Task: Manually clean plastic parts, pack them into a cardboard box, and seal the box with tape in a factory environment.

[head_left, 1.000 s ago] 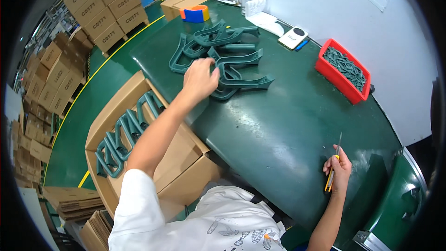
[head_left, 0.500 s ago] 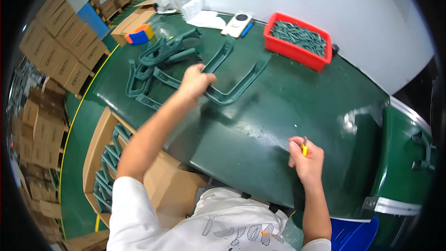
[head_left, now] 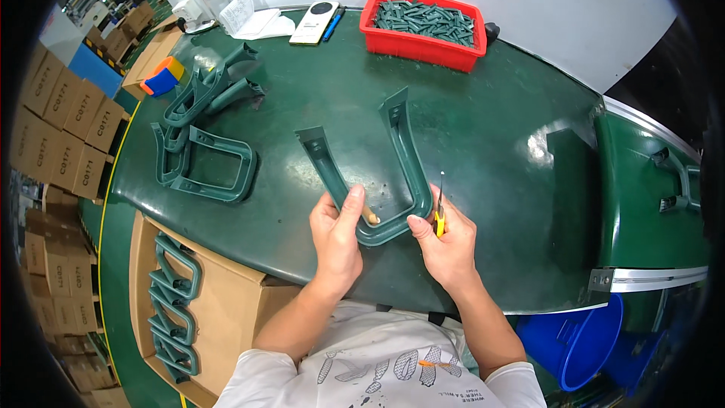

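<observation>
Between my hands is a green plastic U-shaped frame (head_left: 405, 147), its two flared ends pointing away from me. My left hand (head_left: 337, 238) is closed around its left bend, thumb on top. My right hand (head_left: 451, 249) grips the right bend and also holds a slim tool with a yellow handle (head_left: 439, 223) and a thin, pointed metal tip. The tip points up, just right of the frame. To the left, several similar green frames (head_left: 215, 193) lie in a tangled pile on the green tabletop (head_left: 491, 181).
A red bin (head_left: 423, 47) of small green pieces stands at the back. Beside it lie a white phone-like device (head_left: 314, 23), a blue pen (head_left: 333, 24) and papers (head_left: 264, 24). At lower left, a cardboard box (head_left: 234, 287) holds more frames. A blue bucket (head_left: 551, 340) stands at lower right.
My left hand has brought one U-shaped frame from the pile toward me. My right hand, still with the yellow-handled tool, has moved left and up and now also grips the frame.
</observation>
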{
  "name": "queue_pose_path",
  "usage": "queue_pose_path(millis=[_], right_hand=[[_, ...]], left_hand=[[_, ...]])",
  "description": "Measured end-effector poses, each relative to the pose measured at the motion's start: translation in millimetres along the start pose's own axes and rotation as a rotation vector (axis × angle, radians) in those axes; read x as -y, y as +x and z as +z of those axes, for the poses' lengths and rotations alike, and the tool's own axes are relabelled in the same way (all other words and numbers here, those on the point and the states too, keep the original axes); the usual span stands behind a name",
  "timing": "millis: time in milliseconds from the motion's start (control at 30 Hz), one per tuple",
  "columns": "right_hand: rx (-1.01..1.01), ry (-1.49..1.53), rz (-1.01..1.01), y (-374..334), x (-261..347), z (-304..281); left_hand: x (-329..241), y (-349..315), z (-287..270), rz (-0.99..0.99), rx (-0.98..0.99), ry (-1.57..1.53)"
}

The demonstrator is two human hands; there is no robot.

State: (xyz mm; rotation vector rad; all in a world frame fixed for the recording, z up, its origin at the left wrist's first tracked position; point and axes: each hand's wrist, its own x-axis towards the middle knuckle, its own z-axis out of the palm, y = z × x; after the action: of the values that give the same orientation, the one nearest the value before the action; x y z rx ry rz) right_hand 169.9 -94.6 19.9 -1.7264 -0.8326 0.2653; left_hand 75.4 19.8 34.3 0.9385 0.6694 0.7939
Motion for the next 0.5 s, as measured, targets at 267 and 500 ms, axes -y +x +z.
queue_pose_path(millis=[267, 500], right_hand=[[-0.054, 0.301, 0.215, 0.5, 10.8, 1.8], [-0.226, 0.421, 0.360, 1.8, -0.4, 20.3]], left_hand=[[15.2, -23.1, 8.0, 0.339, -0.095, 0.233], [22.6, -34.7, 14.3, 0.598, 0.021, 0.373]])
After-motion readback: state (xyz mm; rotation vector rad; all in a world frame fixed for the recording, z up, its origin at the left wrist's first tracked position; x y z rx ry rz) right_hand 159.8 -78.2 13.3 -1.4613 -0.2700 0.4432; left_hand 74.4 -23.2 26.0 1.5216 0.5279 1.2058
